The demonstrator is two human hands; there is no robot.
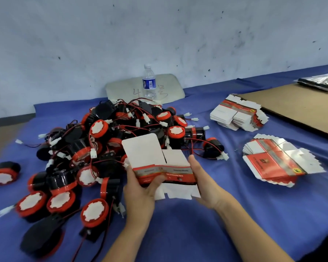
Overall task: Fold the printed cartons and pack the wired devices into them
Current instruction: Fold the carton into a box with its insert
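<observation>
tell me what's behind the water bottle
Behind the water bottle a pale rounded board leans against the grey wall, with a handwritten 4 and another mark on it. The bottle's label covers the strip of board between those marks.

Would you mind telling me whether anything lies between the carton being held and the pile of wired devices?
Nothing visible does. The left hand and right hand hold the carton right at the near edge of the pile of devices.
</observation>
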